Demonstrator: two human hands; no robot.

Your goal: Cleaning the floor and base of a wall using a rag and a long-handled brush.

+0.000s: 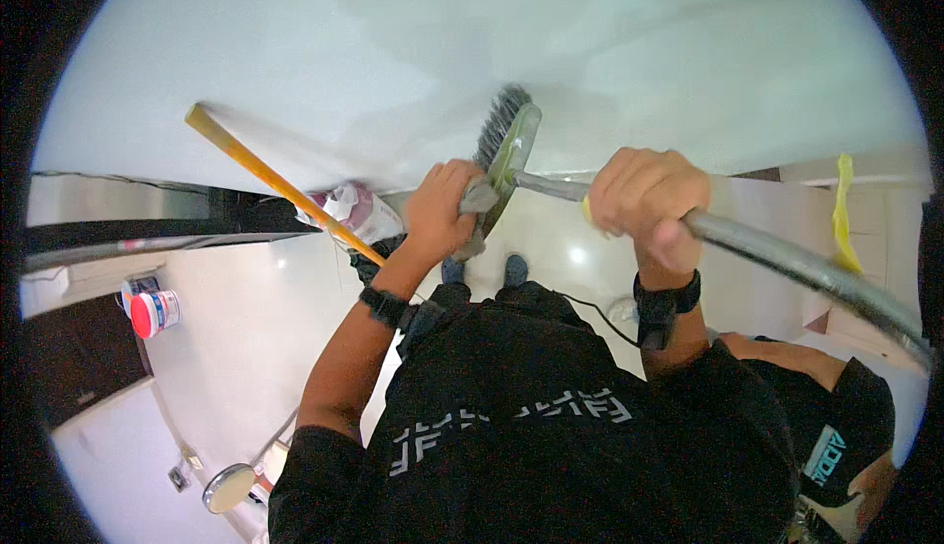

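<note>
My right hand [649, 193] is wrapped around the grey metal pole [782, 260] of a broom, near its head. The broom head [520, 138] is tilted up in front of me, its dark grey bristles [501, 120] beside the white wall [413, 50]. My left hand [442, 208] holds a crumpled grey item [478, 201], seemingly a cloth, beside the back of the broom head. Its fingers partly hide it, and whether it touches the broom is unclear. Left of that hand, a yellow-orange wooden stick [273, 175] slants with its upper end by the wall.
A plastic-covered bucket [361, 212] stands behind the stick. Farther left on the glossy floor [228, 300] is a white tub with a red lid [155, 313]. Another person [833, 411] is close at my right. A yellow strip [843, 212] and a round stool [230, 489] also show.
</note>
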